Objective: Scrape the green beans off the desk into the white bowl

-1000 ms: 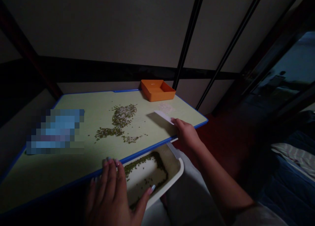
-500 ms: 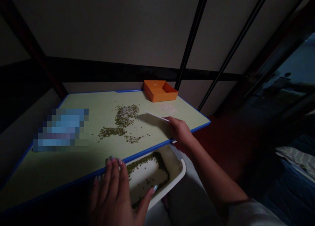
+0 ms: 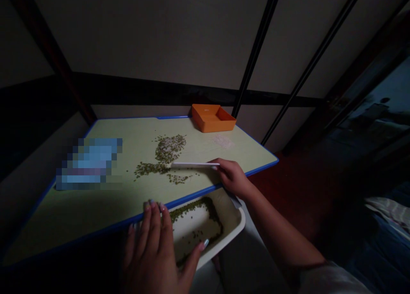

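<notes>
In the head view, my right hand (image 3: 233, 178) pinches one end of a thin white card (image 3: 195, 165), held low over the table edge-on to me. The card's left end is by small green beans (image 3: 150, 169). Behind it lies a larger pile of green beans mixed with whitish grains (image 3: 169, 147). My left hand (image 3: 156, 247) spreads over the left end of a white tub (image 3: 238, 221), fingertips at the table's near edge and thumb across the tub's near side. Green beans line the tub's inner edges. Its left end is hidden under this hand.
An orange open box (image 3: 214, 120) stands at the back right of the pale green, blue-edged table (image 3: 128, 134). Whitish grains (image 3: 223, 141) lie in front of it. A blurred-out blue item (image 3: 91, 164) is at the left. Panelled doors rise behind the table.
My right hand has brought the card nearer to me, turning its left end toward the smaller group of beans. My left hand stays at the tub. The view has shifted slightly.
</notes>
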### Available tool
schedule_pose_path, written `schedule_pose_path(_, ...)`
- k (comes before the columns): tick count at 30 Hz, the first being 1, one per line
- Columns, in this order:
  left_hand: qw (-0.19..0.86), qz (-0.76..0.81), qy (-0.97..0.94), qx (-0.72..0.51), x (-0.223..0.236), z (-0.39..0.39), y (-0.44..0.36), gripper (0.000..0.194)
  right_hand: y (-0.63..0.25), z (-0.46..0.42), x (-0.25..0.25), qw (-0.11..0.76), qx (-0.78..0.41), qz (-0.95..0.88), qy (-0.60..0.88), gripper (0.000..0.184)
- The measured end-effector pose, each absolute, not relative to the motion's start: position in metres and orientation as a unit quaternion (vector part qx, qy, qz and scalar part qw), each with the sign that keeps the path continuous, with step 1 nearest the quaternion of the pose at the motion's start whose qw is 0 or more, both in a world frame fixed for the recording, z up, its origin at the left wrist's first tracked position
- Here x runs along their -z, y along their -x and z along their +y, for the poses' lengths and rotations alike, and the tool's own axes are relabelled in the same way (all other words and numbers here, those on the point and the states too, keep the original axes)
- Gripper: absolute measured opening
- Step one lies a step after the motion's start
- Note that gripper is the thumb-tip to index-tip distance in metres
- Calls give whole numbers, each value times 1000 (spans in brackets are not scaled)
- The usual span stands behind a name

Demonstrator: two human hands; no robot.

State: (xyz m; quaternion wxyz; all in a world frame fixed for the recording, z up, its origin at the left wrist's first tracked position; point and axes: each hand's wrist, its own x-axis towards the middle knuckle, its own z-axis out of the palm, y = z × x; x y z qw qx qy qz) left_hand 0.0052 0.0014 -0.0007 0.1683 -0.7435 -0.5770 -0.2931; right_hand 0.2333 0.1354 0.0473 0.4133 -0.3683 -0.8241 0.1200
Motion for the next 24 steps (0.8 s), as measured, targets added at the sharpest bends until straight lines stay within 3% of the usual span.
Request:
schedule_pose_path(16,163,-575,751,280,-1,-1,-4,85,-235,127,-48,420,-128,-846,301,31)
schedule_pose_path(24,158,-579,750,278,-1,-1,-4,84,-238,109,-42,538,-33,-742,399,19)
